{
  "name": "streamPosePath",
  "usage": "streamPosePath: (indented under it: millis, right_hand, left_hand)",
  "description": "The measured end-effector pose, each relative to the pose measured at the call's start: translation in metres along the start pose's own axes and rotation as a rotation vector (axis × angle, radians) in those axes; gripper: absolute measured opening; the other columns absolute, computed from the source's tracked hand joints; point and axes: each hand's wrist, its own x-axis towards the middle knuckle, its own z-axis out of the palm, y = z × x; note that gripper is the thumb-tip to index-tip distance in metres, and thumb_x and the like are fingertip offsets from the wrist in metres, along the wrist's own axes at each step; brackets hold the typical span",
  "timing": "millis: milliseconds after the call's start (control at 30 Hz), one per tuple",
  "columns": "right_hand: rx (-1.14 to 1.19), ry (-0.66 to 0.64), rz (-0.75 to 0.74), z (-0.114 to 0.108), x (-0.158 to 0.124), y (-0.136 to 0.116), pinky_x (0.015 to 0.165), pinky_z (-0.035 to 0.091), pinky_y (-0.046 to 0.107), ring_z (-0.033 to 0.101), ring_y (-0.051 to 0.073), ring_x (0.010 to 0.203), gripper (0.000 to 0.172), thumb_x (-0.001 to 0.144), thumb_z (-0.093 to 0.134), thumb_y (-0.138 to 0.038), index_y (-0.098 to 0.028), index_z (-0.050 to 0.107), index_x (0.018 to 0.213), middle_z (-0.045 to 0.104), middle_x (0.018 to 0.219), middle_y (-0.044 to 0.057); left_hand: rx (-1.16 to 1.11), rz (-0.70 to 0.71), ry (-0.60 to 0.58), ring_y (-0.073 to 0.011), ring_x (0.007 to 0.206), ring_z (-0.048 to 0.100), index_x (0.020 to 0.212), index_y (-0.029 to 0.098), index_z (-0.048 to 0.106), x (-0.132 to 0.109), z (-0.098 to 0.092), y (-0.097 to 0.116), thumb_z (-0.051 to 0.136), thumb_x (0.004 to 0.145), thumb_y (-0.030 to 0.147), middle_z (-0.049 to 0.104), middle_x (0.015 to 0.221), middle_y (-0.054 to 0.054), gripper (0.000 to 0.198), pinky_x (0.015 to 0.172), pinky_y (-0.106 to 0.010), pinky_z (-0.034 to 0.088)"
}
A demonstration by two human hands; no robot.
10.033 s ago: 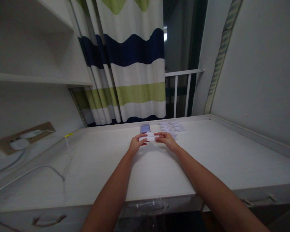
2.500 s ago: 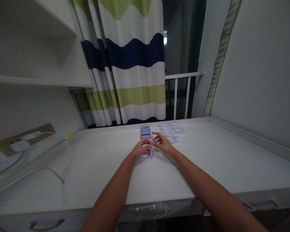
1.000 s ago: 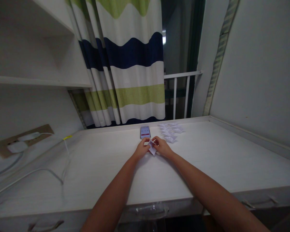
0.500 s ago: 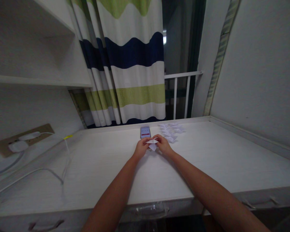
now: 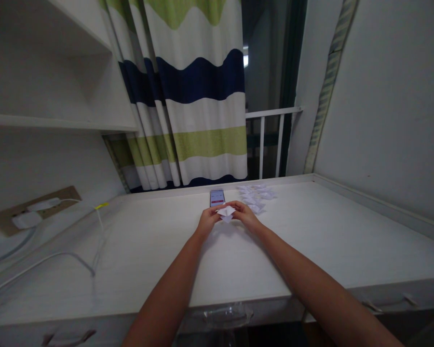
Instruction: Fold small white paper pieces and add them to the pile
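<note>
A small folded white paper piece (image 5: 226,212) is held between both hands, above the white desk. My left hand (image 5: 209,220) grips its left side with closed fingers. My right hand (image 5: 244,215) pinches its right side, the fingers reaching behind the paper. Part of the fingers is hidden by the paper. Just behind the hands lies a phone (image 5: 217,196) with its screen lit. Several folded white paper pieces (image 5: 256,195) lie in a group to the right of the phone, beyond my right hand.
The white desk (image 5: 152,250) has a raised rim along the back and right. White cables (image 5: 68,253) run over its left side from a wall socket panel (image 5: 36,209). A striped curtain (image 5: 206,111) hangs behind, beside a white railing (image 5: 271,115). Shelves (image 5: 58,120) overhang the left.
The folded paper has turned in my hands and shows a wider, more spread face. My left hand has shifted slightly to the left. The phone and the paper group stay put.
</note>
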Motion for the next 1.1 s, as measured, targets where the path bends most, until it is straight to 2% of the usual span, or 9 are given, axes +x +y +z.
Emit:
streamPosePath:
  millis: [100, 200, 367, 567, 667, 833, 1100]
  right_hand:
    - [0.026, -0.024, 0.028, -0.002, -0.002, -0.004, 0.065, 0.048, 0.029, 0.057, 0.014, 0.075, 0.025, 0.061, 0.055, -0.023, -0.019, 0.059, 0.086, 0.062, 0.085, 0.002]
    - [-0.004, 0.018, 0.040, -0.004, -0.001, -0.002, 0.062, 0.047, 0.028, 0.057, 0.014, 0.072, 0.020, 0.064, 0.055, -0.029, -0.018, 0.060, 0.081, 0.061, 0.081, 0.002]
    - [-0.050, 0.050, -0.008, -0.006, 0.005, 0.006, 0.056, 0.043, 0.024, 0.055, 0.012, 0.061, 0.028, 0.055, 0.066, -0.032, -0.018, 0.057, 0.078, 0.061, 0.069, -0.001]
    - [-0.068, 0.066, -0.046, -0.008, 0.008, 0.008, 0.050, 0.037, 0.021, 0.050, 0.009, 0.053, 0.031, 0.055, 0.065, -0.028, -0.017, 0.055, 0.082, 0.059, 0.063, -0.002]
    - [-0.071, 0.081, -0.037, -0.009, 0.007, 0.006, 0.048, 0.034, 0.021, 0.049, 0.008, 0.053, 0.030, 0.055, 0.063, -0.027, -0.017, 0.055, 0.082, 0.059, 0.064, -0.002]
    - [-0.085, 0.102, -0.020, -0.009, 0.006, 0.003, 0.050, 0.034, 0.021, 0.050, 0.009, 0.054, 0.030, 0.055, 0.062, -0.026, -0.017, 0.055, 0.083, 0.059, 0.065, -0.002]
    - [-0.040, 0.104, -0.047, -0.006, 0.005, 0.000, 0.051, 0.033, 0.022, 0.049, 0.009, 0.054, 0.031, 0.054, 0.065, -0.025, -0.018, 0.055, 0.082, 0.059, 0.064, -0.002]
  left_hand:
    - [0.019, 0.001, 0.012, -0.0185, 0.079, 0.060, 0.088, 0.013, 0.066, 0.000, -0.001, 0.000, 0.066, 0.055, 0.020, 0.066, 0.091, -0.007, 0.034, 0.076, -0.033, 0.045]
    - [0.050, 0.004, 0.000, -0.0198, 0.083, 0.059, 0.087, 0.014, 0.066, 0.000, 0.000, -0.001, 0.067, 0.055, 0.021, 0.065, 0.094, -0.007, 0.033, 0.077, -0.034, 0.045]
    - [-0.004, -0.040, -0.048, -0.0200, 0.083, 0.059, 0.087, 0.013, 0.066, 0.002, -0.002, -0.003, 0.066, 0.055, 0.019, 0.065, 0.092, -0.007, 0.033, 0.078, -0.035, 0.043]
    - [-0.062, -0.030, -0.069, -0.0194, 0.084, 0.058, 0.095, 0.015, 0.061, 0.002, -0.004, -0.004, 0.065, 0.055, 0.017, 0.063, 0.098, -0.008, 0.040, 0.076, -0.033, 0.045]
    - [-0.010, 0.007, -0.036, -0.0196, 0.082, 0.059, 0.096, 0.014, 0.060, 0.003, -0.005, -0.004, 0.068, 0.055, 0.023, 0.063, 0.095, -0.010, 0.043, 0.073, -0.033, 0.046]
    - [0.089, 0.042, 0.072, -0.0187, 0.073, 0.059, 0.081, 0.011, 0.064, 0.006, -0.010, -0.006, 0.070, 0.052, 0.031, 0.065, 0.082, -0.009, 0.035, 0.071, -0.035, 0.047]
    - [-0.008, -0.026, 0.106, -0.0176, 0.071, 0.059, 0.075, 0.011, 0.067, 0.003, -0.007, 0.001, 0.071, 0.049, 0.027, 0.066, 0.078, -0.008, 0.031, 0.074, -0.035, 0.045]
